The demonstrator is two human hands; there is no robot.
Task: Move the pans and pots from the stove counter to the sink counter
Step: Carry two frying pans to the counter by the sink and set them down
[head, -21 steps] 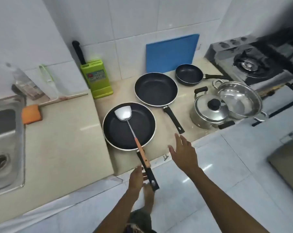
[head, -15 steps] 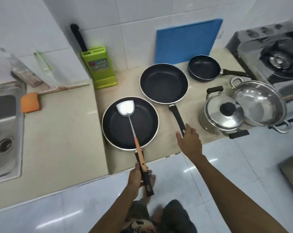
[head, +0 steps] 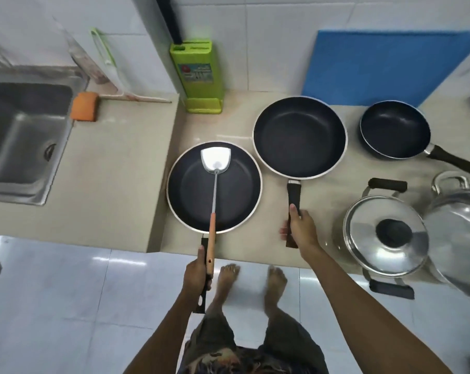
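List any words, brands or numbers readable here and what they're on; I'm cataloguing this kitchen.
Green knife block: a sticker with a red mark and small print, too blurred to read.
Pans, pots, blue cutting board: no text visible.

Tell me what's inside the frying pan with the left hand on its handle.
A metal spatula lies in the frying pan, its wooden handle running out over the rim toward the left hand. The pan floor under the blade is hidden.
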